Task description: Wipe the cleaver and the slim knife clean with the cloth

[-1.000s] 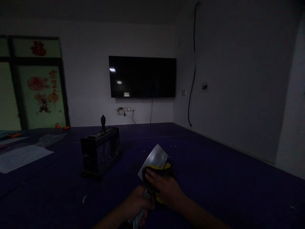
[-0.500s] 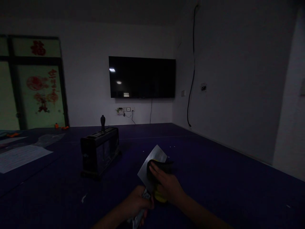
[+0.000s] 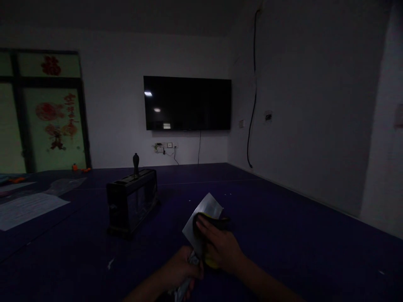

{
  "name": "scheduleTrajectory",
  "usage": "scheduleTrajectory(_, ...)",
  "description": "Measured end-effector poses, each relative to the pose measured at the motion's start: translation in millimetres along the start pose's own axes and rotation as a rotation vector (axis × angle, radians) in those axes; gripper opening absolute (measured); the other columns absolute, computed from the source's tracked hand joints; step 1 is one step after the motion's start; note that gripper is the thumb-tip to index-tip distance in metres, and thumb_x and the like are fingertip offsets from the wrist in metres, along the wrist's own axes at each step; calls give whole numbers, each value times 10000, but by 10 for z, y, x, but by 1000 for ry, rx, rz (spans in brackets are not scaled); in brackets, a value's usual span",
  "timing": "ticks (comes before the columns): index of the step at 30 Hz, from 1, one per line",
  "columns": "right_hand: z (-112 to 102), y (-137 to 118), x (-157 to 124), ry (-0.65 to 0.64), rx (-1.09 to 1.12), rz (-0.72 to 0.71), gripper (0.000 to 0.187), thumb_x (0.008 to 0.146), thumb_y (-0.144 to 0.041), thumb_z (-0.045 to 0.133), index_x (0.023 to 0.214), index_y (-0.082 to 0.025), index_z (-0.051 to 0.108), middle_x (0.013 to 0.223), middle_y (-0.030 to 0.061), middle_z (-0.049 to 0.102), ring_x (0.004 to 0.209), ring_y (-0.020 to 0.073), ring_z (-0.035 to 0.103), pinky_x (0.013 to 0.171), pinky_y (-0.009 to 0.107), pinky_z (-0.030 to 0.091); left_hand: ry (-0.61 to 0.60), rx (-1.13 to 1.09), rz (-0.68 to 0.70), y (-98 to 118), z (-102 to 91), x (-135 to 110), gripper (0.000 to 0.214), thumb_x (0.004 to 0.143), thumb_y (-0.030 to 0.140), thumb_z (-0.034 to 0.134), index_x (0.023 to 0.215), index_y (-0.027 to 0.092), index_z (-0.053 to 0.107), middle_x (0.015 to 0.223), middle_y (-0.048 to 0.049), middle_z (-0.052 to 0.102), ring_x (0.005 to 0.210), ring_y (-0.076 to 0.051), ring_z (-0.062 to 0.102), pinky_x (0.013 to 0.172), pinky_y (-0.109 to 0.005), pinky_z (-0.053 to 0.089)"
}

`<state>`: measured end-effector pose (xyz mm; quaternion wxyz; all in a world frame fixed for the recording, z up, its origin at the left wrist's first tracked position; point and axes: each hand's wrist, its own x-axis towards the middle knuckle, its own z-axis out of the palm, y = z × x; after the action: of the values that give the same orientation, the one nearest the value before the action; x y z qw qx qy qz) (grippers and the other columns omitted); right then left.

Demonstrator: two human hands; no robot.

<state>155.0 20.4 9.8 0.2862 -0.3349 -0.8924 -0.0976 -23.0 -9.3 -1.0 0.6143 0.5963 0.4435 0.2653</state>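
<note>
My left hand (image 3: 182, 268) is closed around the greyish handle of a cleaver (image 3: 206, 204). The broad, shiny blade tilts up and away from me, its far end pointing to the upper right. My right hand (image 3: 222, 247) presses a black and yellow cloth (image 3: 211, 256) against the right side of the blade, fingers bent over the cloth. Cloth and fingers hide part of the blade. Both hands are just above the dark blue-purple table surface (image 3: 277, 251).
A black box-shaped appliance (image 3: 132, 203) with an upright knob stands left of my hands. Papers (image 3: 31, 207) and clear plastic (image 3: 67, 184) lie at the far left, near small orange items (image 3: 74, 167). A television (image 3: 189, 103) hangs on the back wall; a cable (image 3: 253, 105) runs down the right wall.
The cloth and my right hand have shifted slightly on the blade, and the cloth's loose right edge is lower and flatter. My left hand keeps its grip on the handle.
</note>
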Motion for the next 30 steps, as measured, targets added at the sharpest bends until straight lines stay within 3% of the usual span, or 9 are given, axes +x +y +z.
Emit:
scheduleTrajectory(6, 18, 193, 2, 214, -9, 183, 557, 846, -117, 345, 1369, -256, 215, 1411, 36, 279, 1212, 163, 391, 908, 316, 442, -44, 91, -55, 115, 2, -42, 194, 508, 158, 532, 702, 150, 528, 348, 57, 460, 273, -85, 399, 298, -146, 280)
scheduleTrajectory(11, 32, 275, 0, 304, -24, 288, 482, 887, -170, 320, 1356, -260, 256, 1389, 42, 326, 1156, 177, 461, 896, 337, 458, -68, 119, -55, 162, 23, -73, 144, 494, 134, 526, 638, 140, 536, 347, 59, 451, 274, -66, 376, 299, -139, 271)
scheduleTrajectory(15, 71, 297, 0, 331, -1, 279, 478, 889, -185, 321, 1357, -258, 255, 1388, 43, 328, 1163, 176, 453, 907, 342, 448, -45, 102, -39, 146, 21, -75, 160, 502, 126, 526, 661, 148, 530, 348, 67, 448, 274, -63, 370, 307, -139, 268)
scheduleTrajectory(19, 45, 225, 4, 295, -2, 199, 514, 866, -159, 343, 1363, -247, 248, 1392, 41, 317, 1188, 175, 422, 911, 319, 444, -36, 111, -53, 121, 6, -58, 194, 507, 125, 532, 697, 156, 520, 354, 71, 455, 282, -71, 382, 317, -144, 278)
scheduleTrajectory(26, -45, 20, -13, 84, 23, -5, 612, 805, -101, 379, 1380, -220, 203, 1403, 51, 285, 1189, 173, 422, 926, 302, 423, -41, 104, -20, 76, -3, -13, 205, 507, 156, 532, 712, 151, 531, 353, 70, 452, 280, -75, 377, 321, -158, 291)
scheduleTrajectory(30, -44, 27, -18, 94, 27, -26, 623, 792, -100, 392, 1376, -228, 215, 1404, 41, 285, 1184, 175, 429, 927, 300, 424, -38, 104, 13, 33, -24, 3, 195, 527, 184, 569, 716, 147, 536, 368, 66, 459, 282, -78, 388, 321, -171, 314)
